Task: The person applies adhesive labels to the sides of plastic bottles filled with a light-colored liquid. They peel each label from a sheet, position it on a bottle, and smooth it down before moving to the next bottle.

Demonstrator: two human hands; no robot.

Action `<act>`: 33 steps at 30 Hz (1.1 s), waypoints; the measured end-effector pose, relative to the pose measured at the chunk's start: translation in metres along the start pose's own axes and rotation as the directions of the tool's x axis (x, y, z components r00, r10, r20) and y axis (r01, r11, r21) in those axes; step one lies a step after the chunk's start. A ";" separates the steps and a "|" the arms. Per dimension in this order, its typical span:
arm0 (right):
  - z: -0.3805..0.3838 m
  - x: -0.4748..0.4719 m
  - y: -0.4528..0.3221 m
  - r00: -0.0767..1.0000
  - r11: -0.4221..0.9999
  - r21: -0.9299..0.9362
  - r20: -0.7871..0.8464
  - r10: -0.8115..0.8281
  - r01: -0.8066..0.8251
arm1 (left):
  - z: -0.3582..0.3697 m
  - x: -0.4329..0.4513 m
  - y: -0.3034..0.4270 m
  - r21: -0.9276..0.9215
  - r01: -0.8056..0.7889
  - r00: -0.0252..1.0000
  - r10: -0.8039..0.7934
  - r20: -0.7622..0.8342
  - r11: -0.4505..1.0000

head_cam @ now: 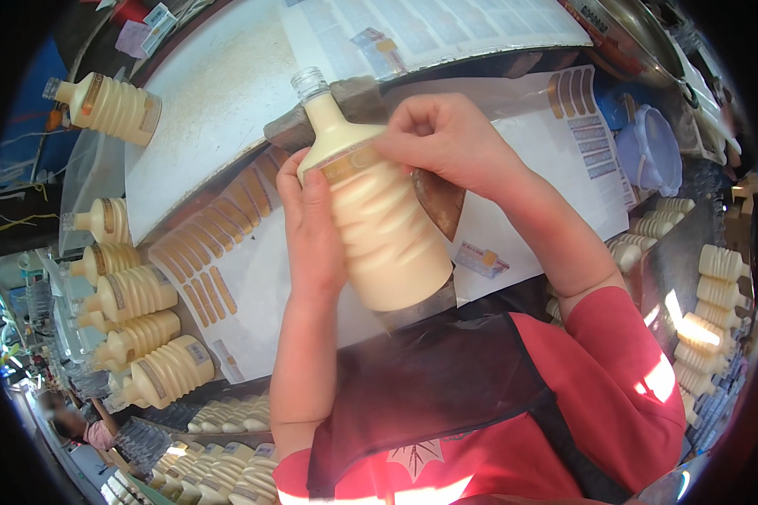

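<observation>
A cream-coloured ribbed bottle point(391, 233) with a clear threaded neck lies before me, neck pointing away, resting on a dark support block point(357, 101). My left hand point(312, 221) holds its left side, thumb on the left end of a gold curved label point(350, 164) across the shoulder. The fingertips of my right hand point(439, 136) are pinched at the label's right end, against the bottle. Whether they hold the label's edge or press it down, I cannot tell. Sheets of gold label strips point(218, 224) lie to the left, and another label sheet point(543, 189) lies to the right.
Similar bottles point(136, 293) stand along the left, one bottle point(117, 107) at the upper left. A white board point(208, 95) spans the back. At right are a lilac bucket point(649, 151), a metal pan point(631, 38) and rows of bottles point(707, 328). Another person point(95, 432) is far off, lower left.
</observation>
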State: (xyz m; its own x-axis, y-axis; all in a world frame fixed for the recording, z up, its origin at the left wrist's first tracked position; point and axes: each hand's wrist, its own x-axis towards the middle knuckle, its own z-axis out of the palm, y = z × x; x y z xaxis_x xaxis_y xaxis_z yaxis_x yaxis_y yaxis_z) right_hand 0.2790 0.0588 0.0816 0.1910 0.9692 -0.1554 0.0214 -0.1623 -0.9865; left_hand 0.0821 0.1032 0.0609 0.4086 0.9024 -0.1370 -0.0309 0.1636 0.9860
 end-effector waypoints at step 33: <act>0.013 -0.002 0.024 0.998 0.965 0.258 0.034 -0.055 0.044 | 0.009 0.008 0.007 0.268 -0.152 0.986 0.166 -0.028 0.951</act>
State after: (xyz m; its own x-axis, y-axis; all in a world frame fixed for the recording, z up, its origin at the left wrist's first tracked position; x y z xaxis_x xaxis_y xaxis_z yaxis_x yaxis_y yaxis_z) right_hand 0.2663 0.0560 0.0578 0.1558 0.9824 -0.1028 -0.2246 -0.0662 -0.9722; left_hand 0.0935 0.1079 0.0675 0.3724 0.9277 0.0257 0.1531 -0.0887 0.9842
